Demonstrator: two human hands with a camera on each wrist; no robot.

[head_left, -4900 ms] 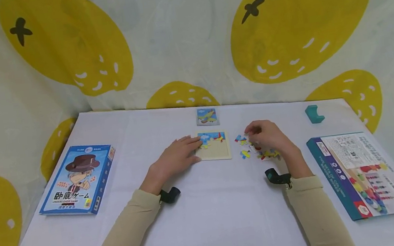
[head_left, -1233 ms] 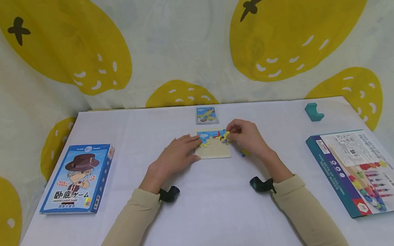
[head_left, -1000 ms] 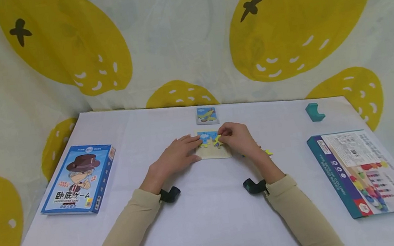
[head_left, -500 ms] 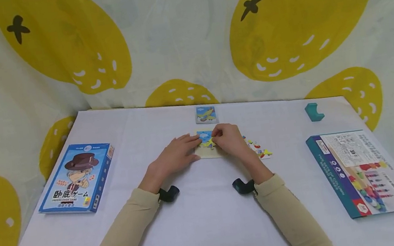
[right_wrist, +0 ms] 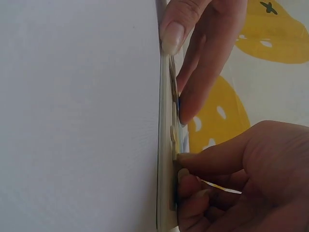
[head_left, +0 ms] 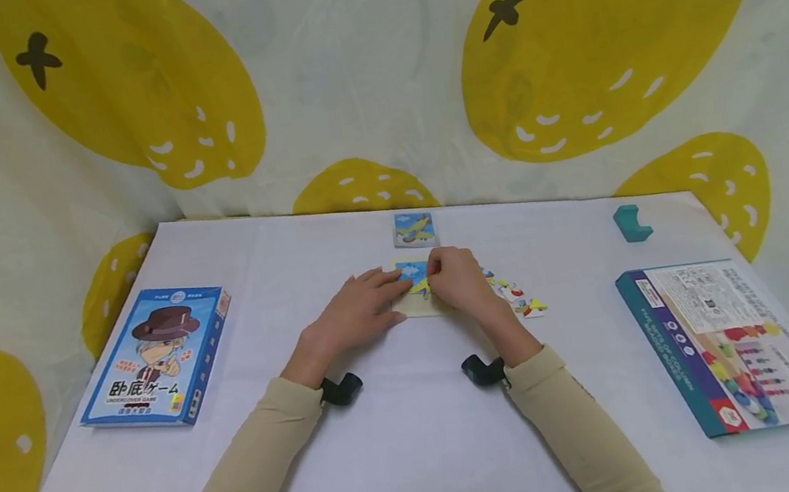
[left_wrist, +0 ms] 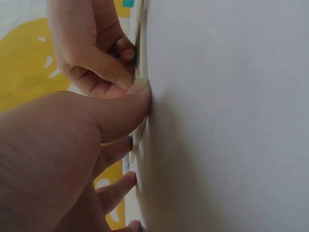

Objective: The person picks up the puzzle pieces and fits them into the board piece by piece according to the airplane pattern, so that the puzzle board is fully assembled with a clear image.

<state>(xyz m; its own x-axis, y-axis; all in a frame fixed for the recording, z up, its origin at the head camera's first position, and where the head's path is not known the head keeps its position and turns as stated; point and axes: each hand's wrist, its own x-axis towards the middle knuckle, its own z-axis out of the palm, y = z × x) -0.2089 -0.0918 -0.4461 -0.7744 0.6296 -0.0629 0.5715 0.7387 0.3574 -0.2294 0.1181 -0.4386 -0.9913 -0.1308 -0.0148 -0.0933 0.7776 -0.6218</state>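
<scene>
In the head view a small wooden puzzle board lies mid-table, its upper part covered by blue and yellow pieces. My left hand rests at its left side with fairly straight fingers; the thumb presses the near edge, as the left wrist view shows. Over the board's right half, my right hand has curled fingers and pinches a puzzle piece down against the board, seen in the right wrist view. The hand hides most of that piece from above. Several loose puzzle pieces lie just right of the right wrist.
Behind the board lies a small airplane picture card. A blue game box sits at the left, a larger white and teal box at the right. A teal curved block stands at the back right, before the fruit-patterned cloth.
From the loose pieces, my right hand has moved left onto the board with a yellow piece, then shifted further left and settled. The left hand has stayed almost still at the board's left side.
</scene>
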